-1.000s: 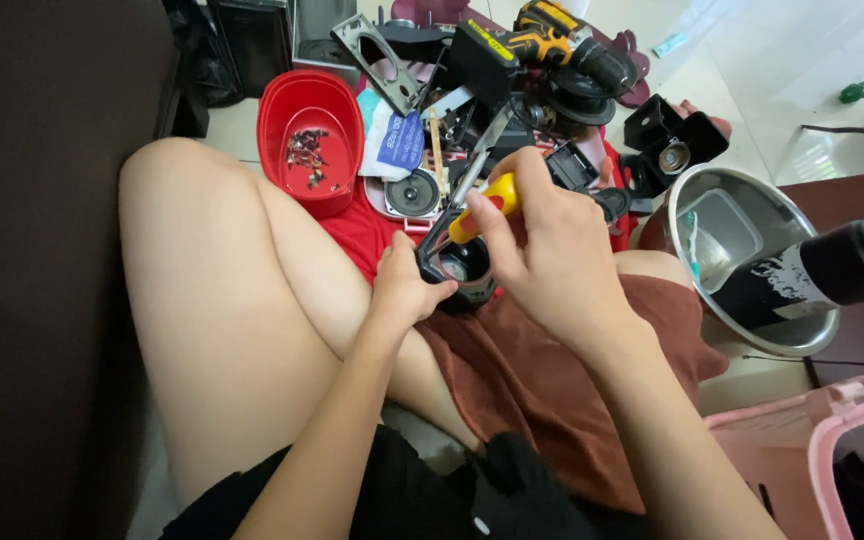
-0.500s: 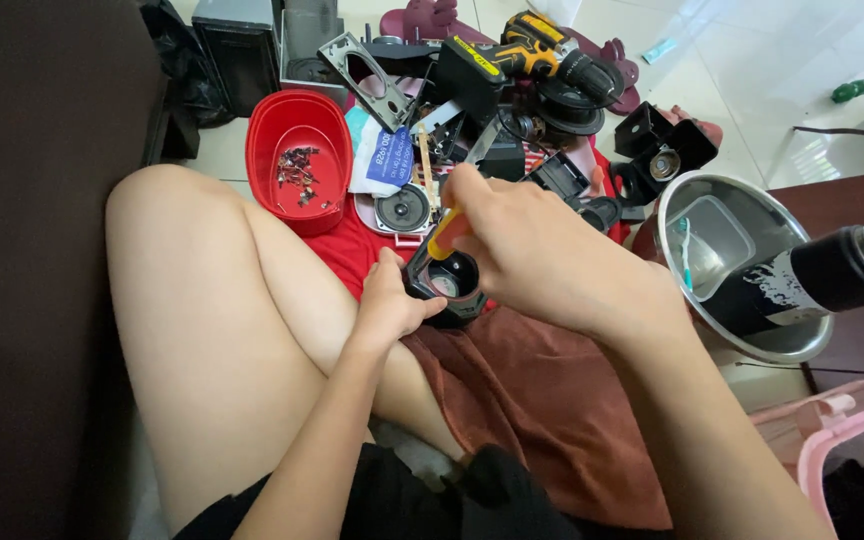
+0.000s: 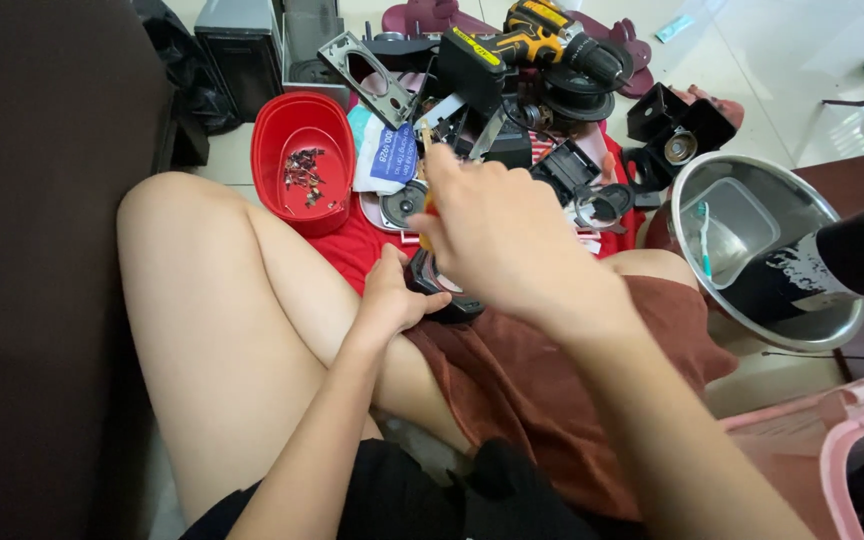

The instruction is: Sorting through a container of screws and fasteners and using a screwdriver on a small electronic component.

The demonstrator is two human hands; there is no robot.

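My left hand grips a small black round part that rests on my thigh, over a brown cloth. My right hand is above that part, closed around a screwdriver with a yellow-orange handle; most of the tool is hidden under my fingers. The tip of the tool cannot be seen.
A red oval tub with several small screws lies on the floor ahead. Beyond are black camera-like parts, a yellow and black cordless drill, a steel bowl with a black flask, and a pink bin at right.
My right hand has moved left and up over the black part, hiding more of the screwdriver. The left hand keeps its hold on the part.
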